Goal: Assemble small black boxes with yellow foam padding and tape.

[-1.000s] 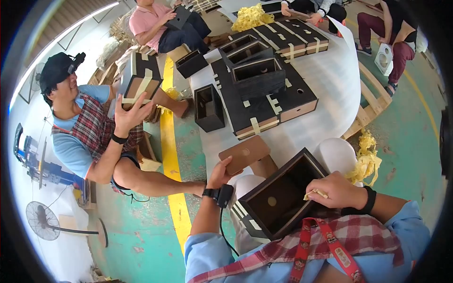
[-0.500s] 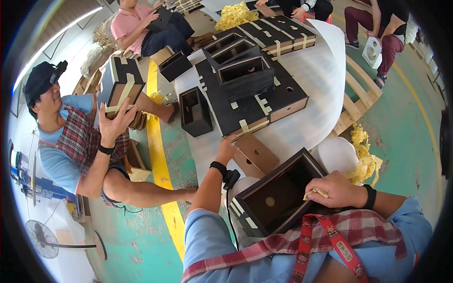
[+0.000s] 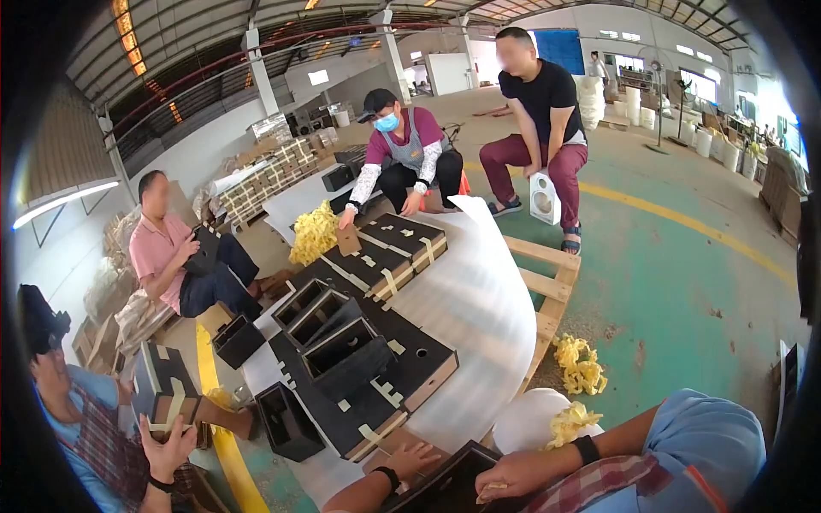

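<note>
Down low, left hand (image 3: 412, 459) fingers spread on brown board (image 3: 389, 440), right hand (image 3: 505, 475) curled over black box (image 3: 445, 487) rim

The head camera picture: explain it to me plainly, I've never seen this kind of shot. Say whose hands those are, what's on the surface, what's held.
The camera is worn on a person's head; its fisheye lens bends straight edges. At the bottom are the wearer's own hands. The left hand rests on a brown cardboard piece. The right hand grips the rim of a black open box. Ahead, a white sheet over a wooden pallet carries stacked black taped boxes and yellow shredded filler. Four co-workers sit around.
</note>
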